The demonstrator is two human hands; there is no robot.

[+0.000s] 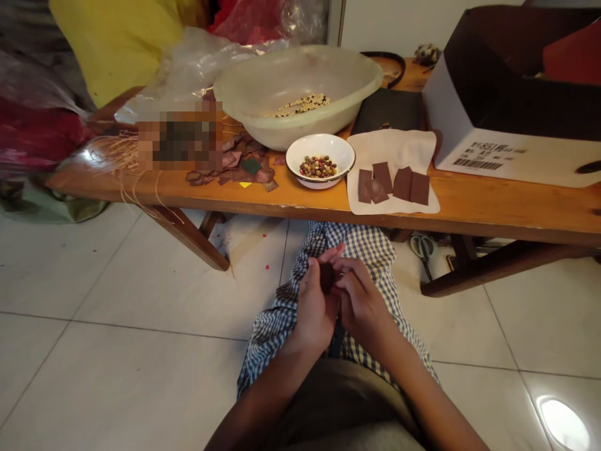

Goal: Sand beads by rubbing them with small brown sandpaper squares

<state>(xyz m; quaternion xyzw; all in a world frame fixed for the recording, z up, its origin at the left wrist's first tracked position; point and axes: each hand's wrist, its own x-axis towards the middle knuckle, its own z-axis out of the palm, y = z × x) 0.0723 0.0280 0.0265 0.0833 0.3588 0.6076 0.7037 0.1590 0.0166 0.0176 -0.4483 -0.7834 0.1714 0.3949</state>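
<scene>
My left hand point(314, 300) and my right hand point(359, 297) are together over my lap, both pinched on one small dark brown piece point(326, 275) held between the fingertips. They hover above blue checked cloth point(370, 250) on my knees. On the low wooden table point(469, 207) ahead, several matching brown squares point(394, 183) lie on a white cloth point(399, 150). Left of the cloth stands a small white bowl point(323, 147) of mixed coloured beads.
A large pale basin point(263, 88) with light beads stands behind the small bowl. More brown scraps point(244, 166) and straw strands lie at the table's left. A dark open box point(516, 106) fills the right. Scissors point(422, 247) rest under the table on the tiled floor.
</scene>
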